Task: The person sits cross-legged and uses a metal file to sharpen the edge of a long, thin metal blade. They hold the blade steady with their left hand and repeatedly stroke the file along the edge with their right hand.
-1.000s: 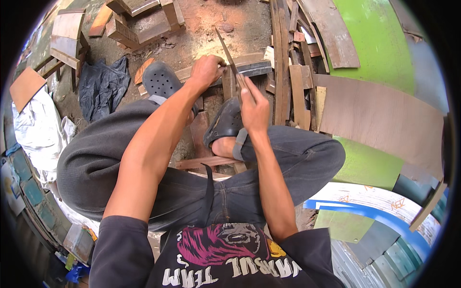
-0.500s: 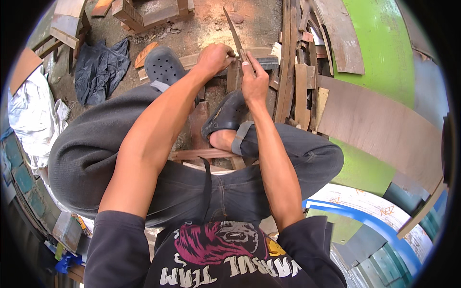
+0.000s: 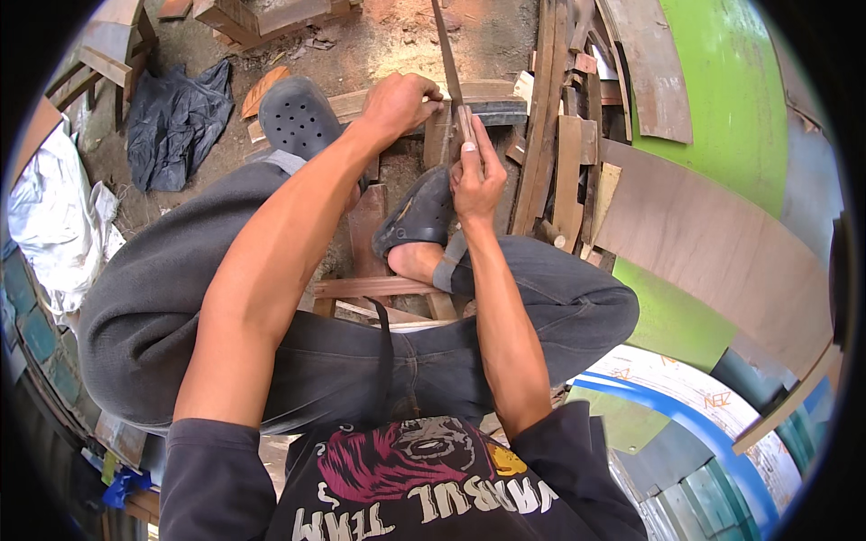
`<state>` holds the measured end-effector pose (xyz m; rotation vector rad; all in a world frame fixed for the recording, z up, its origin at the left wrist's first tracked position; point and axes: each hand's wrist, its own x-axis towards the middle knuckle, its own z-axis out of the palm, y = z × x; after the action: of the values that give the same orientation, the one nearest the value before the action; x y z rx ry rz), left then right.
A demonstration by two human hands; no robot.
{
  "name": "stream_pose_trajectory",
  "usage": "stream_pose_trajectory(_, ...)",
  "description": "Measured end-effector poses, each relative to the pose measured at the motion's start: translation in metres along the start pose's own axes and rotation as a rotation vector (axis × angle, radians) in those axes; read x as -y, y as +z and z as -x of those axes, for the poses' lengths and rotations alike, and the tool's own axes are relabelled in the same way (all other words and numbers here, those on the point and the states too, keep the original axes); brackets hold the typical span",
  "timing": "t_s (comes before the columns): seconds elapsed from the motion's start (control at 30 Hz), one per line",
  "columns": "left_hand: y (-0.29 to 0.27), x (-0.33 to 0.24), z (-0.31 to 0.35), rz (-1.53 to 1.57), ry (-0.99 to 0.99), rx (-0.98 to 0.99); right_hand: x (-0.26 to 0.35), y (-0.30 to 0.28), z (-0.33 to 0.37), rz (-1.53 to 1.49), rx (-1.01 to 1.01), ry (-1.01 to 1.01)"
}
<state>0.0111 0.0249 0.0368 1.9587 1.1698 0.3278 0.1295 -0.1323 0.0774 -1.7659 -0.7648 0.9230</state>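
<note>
"What are we risking in the head view?"

"We're judging that the long thin tool [image 3: 453,74] could be slipping sideways if the right hand [image 3: 478,185] is gripping too loosely, or if the blade is catching on wood. The left hand [image 3: 397,106] is sitting just beside its edge, so we're counting scraped fingers as the likeliest harm. We're minding the nearer dark clog [image 3: 415,215] too, as its toe is lying near the short wooden piece [image 3: 437,135]."

"And how are we finding the hands?"

"The right is clamping the tool by its wooden-looking handle [image 3: 466,126], thumb lying on top and forefinger stretching alongside. The left is curling its fingers inward near the upper end of the short wooden piece; we aren't managing to tell whether it's pinching anything."

"Where are we placing the tool?"

"It's pointing away from the body, between the left hand and the piled wooden strips [image 3: 546,117], the blade running out at the upper edge of the view."
</note>
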Motion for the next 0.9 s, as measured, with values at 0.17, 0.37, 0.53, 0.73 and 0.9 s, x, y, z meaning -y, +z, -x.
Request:
stream_pose_trajectory(0.17, 0.0, 0.017, 0.007, -0.017, -0.025, -0.042, 0.024, -0.033, 0.099, 0.122, 0.038, 0.004)
stream_pose_trajectory(0.37, 0.0, 0.014, 0.013, 0.03, -0.068, -0.043, -0.005, -0.049, 0.133, 0.118, 0.045, -0.204)
stream_pose_trajectory(0.53, 0.001, 0.001, 0.004, 0.007, -0.019, -0.017, -0.036, 0.014, -0.004, -0.003, -0.035, -0.169)
stream_pose_trajectory(0.73, -0.002, 0.012, 0.009, -0.01, -0.053, -0.047, 0.014, -0.064, 0.139, 0.11, 0.072, 0.067)
stream_pose_trajectory(0.9, 0.009, 0.015, 0.017, 0.068, -0.068, -0.122, 0.004, -0.067, 0.149, 0.076, 0.09, -0.003)
